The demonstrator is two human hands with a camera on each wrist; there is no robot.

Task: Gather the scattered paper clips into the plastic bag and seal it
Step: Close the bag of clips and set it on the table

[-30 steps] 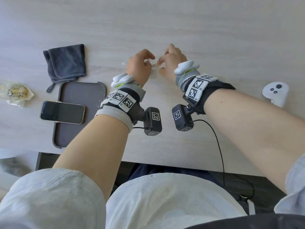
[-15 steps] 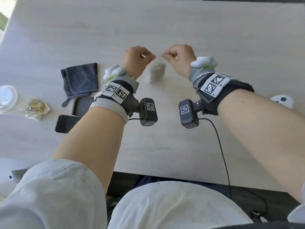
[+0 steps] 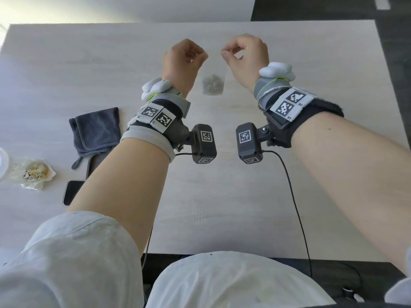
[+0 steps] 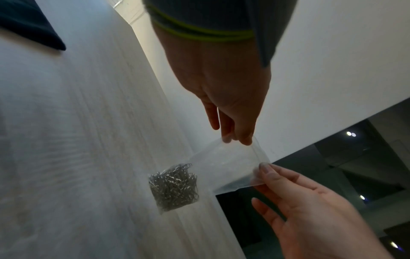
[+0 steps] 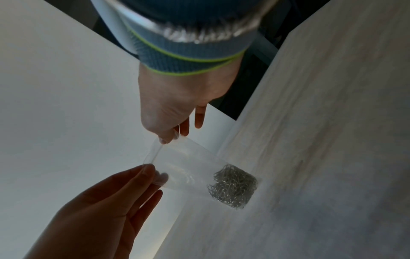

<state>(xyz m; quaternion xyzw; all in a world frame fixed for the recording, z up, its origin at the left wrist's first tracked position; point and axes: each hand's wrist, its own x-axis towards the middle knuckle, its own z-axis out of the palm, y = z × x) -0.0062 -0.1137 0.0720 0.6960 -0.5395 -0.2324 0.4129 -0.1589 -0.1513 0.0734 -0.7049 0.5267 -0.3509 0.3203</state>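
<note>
Both hands are raised above the bench (image 3: 222,196) with the plastic bag (image 4: 224,163) strung between them: the left hand (image 3: 183,57) pinches one top corner between thumb and forefinger, the right hand (image 3: 245,52) pinches the opposite corner, their other fingers loosely spread in the wrist views. Holding it by the top edge likely lets the load drop away from the mouth, so the closure strip can be run shut; whether the strip is already pressed closed cannot be told. The bag is small, clear and nearly invisible from the head view, hanging off the bench with its upper half empty. The paper clips (image 4: 174,186) sit as one dense grey tangle in the bottom; no loose ones show on the bench, so gathering looks finished
</note>
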